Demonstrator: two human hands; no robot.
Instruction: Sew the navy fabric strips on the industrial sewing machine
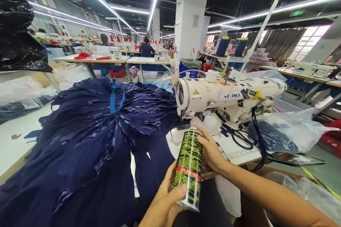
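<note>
A black spray can (189, 156) with dense yellow print and a red band is held tilted in front of me, at the table's near edge. My left hand (169, 195) wraps round its lower part, thumb across the front. Near the top, my right hand (211, 149) grips the can's right side, fingers at the upper end. Just behind the can stands a white sewing machine (213, 95). Left of it spreads a large heap of navy garments (87, 127), bound by a blue strap (113, 103).
Black scissors (241, 138) lie on the table right of my right hand. A clear plastic bag (293, 127) with dark cloth sits at the right edge. A black plastic bag (21, 32) bulges at upper left. Navy thread cones (222, 46) and other workstations stand behind.
</note>
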